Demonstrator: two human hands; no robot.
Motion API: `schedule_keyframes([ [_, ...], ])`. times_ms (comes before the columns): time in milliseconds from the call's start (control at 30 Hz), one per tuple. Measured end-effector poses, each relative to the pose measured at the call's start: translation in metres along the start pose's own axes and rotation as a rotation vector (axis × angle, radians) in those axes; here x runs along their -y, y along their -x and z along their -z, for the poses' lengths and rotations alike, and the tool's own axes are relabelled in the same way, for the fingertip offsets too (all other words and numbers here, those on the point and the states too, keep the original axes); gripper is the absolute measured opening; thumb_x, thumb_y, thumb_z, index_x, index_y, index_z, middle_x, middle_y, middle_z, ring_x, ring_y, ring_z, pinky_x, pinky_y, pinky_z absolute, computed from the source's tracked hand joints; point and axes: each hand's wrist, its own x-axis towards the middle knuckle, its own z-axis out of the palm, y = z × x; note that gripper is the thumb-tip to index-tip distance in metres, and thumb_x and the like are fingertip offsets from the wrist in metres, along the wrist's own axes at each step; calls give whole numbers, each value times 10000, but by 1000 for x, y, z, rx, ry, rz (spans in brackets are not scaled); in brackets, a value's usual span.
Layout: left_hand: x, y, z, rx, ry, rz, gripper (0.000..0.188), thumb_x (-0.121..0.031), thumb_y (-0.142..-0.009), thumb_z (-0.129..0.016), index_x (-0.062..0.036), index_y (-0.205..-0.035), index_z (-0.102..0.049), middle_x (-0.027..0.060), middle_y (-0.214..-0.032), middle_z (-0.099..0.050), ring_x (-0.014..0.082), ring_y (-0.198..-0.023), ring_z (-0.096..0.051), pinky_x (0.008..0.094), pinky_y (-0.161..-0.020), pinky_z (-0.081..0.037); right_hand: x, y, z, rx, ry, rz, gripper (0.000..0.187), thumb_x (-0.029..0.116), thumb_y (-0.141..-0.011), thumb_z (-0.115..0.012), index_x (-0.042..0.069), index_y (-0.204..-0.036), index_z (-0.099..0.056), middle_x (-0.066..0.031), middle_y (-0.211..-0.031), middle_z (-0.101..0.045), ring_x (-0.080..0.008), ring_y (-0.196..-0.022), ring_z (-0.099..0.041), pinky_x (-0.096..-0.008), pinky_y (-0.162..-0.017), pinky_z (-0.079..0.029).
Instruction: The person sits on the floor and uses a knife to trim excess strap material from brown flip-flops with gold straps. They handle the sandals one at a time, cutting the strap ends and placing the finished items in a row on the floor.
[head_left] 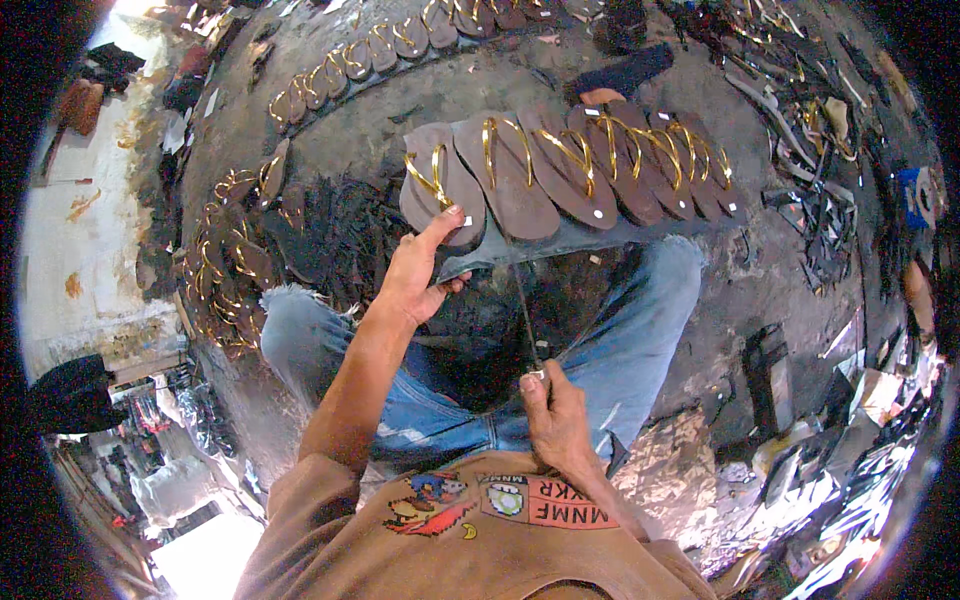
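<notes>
A grey board [580, 235] lies across my knees and carries a row of several brown flip-flop sandals [560, 165] with gold straps. My left hand [420, 275] grips the board's near left edge, thumb pressed on the leftmost sandal [440, 185]. My right hand [550, 405] is closed low by my lap around the end of a thin dark strip [525, 310] that runs up to the board's underside.
More brown sandals with gold straps lie in a curved line on the floor at the back [400, 40] and in a pile at the left [225, 260]. Dark scraps and offcuts [820, 220] litter the floor at the right. My legs are in blue jeans [640, 330].
</notes>
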Motion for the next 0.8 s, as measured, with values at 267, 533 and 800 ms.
schedule_keyframes([
  [267, 13, -3, 2, 59, 40, 10, 334, -372, -841, -800, -85, -948, -669, 25, -789, -678, 170, -556, -606, 309, -449, -445, -2, -78, -27, -149, 167, 122, 372, 300, -1021, -581, -61, -928, -586, -269, -749, -625, -451, -659, -608, -461, -598, -448],
  [533, 19, -11, 8, 66, 33, 31, 252, -331, -876, -765, -131, -967, -642, -28, -766, -627, 97, -537, -532, 241, -416, -373, -35, -164, -43, -43, 361, 156, 437, 323, -970, -606, -45, -1199, -658, -308, -990, -694, -493, -973, -665, -538, -855, -529],
  [800, 30, -23, 15, 235, 192, 62, 240, -273, -906, -753, -123, -906, -564, -27, -677, -569, 80, -378, -382, 225, -329, -251, -68, -236, -36, 323, 580, 439, 474, 260, -951, -550, 67, -1384, -545, -214, -1428, -524, -405, -1348, -455, -477, -1150, -346],
])
